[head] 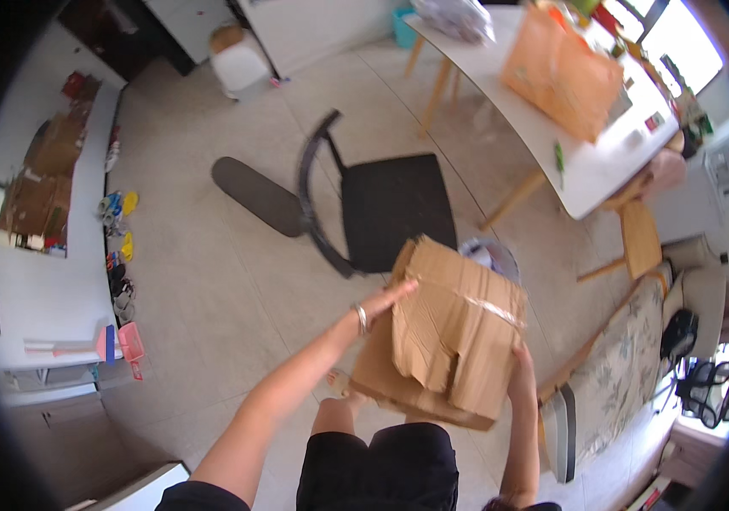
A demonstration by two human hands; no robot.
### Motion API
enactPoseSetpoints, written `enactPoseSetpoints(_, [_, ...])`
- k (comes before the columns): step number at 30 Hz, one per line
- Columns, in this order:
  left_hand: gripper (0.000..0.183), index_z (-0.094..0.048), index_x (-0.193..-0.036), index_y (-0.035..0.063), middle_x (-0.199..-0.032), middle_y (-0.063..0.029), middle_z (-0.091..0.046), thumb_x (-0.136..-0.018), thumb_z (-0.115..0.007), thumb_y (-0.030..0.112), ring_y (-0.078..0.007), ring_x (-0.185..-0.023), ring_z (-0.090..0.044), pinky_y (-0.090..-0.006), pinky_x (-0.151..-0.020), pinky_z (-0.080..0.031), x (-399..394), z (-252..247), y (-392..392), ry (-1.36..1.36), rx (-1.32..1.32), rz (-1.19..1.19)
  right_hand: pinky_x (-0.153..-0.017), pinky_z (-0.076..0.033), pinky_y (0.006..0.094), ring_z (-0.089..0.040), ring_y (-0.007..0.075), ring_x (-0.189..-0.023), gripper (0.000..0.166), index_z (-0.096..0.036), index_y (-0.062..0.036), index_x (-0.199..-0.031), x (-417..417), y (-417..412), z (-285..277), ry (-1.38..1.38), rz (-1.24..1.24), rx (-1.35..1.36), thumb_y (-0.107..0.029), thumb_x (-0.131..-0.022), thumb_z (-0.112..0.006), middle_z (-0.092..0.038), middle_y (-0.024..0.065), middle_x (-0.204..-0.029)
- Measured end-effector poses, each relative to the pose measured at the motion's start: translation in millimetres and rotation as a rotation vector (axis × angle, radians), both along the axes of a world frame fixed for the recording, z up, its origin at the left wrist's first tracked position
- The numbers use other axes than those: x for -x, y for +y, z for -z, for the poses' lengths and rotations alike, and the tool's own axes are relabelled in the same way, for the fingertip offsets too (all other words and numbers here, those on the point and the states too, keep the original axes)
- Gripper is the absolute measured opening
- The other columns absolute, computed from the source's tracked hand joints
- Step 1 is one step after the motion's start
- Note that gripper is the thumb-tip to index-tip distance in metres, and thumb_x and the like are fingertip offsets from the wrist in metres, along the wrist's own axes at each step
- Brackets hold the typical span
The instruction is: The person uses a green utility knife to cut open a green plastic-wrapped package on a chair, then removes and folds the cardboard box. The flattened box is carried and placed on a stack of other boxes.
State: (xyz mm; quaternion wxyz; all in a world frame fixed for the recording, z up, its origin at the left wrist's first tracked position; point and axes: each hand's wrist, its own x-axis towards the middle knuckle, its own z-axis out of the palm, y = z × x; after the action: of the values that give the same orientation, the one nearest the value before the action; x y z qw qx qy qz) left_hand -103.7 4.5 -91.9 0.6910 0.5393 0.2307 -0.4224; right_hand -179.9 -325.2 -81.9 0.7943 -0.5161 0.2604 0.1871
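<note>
A crumpled, partly flattened cardboard box (460, 306) is held up in front of my legs, with its torn flaps facing me. Shiny clear tape runs across its upper part. My left hand (390, 301), with a silver bracelet at the wrist, grips the box's left edge, thumb side on the board. On the opposite side my right hand (522, 361) holds the right edge, its fingers partly hidden behind the cardboard. Just beyond the box stands a black chair (396, 204) with a curved backrest. A waste bin (510, 259) with light-coloured contents is partly covered by the box.
A white table (485, 67) with wooden legs bears a large orange bag (556, 83) and other items. A sofa (619, 364) with a patterned cover lies to the right. On the floor are a dark oval board (256, 195), shoes (124, 300) and a pink dustpan (130, 340) along the left wall.
</note>
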Motion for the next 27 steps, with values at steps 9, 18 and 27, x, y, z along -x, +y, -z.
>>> enactPoseSetpoints(9, [0.080,-0.038,-0.130,-0.0047,-0.125,-0.0142,-0.050,-0.072,-0.076,0.034,-0.0216,-0.114,-0.050,-0.0337,-0.097,-0.039,152,-110,230,-0.214,0.085,-0.317,-0.094,-0.041,0.0371,-0.048,0.0255,-0.112,0.056,-0.035,-0.0036,-0.132,51,233,-121,-0.204,-0.201,0.087,-0.024,-0.083,-0.054,-0.046,0.0139,-0.125])
enactPoseSetpoints(18, [0.060,-0.046,-0.125,-0.0017,-0.116,-0.0109,-0.057,-0.079,-0.071,0.026,-0.0193,-0.104,-0.055,-0.0344,-0.090,-0.044,170,-127,500,-0.401,0.039,-0.853,-0.103,-0.033,0.0372,-0.036,0.0219,-0.126,0.072,-0.024,-0.0093,-0.142,-51,487,-104,-0.106,-0.944,-0.035,-0.040,-0.086,-0.058,-0.034,0.0061,-0.141])
enactPoseSetpoints(27, [0.052,-0.052,-0.119,-0.0009,-0.113,-0.0106,-0.059,-0.080,-0.069,0.029,-0.0203,-0.096,-0.060,-0.0338,-0.082,-0.050,232,-159,769,-0.267,0.001,-1.382,-0.088,-0.045,0.0374,-0.054,0.0263,-0.105,0.070,-0.033,0.0072,-0.129,-126,907,-129,-0.017,-1.278,-0.037,-0.009,-0.073,-0.072,-0.054,0.0165,-0.115])
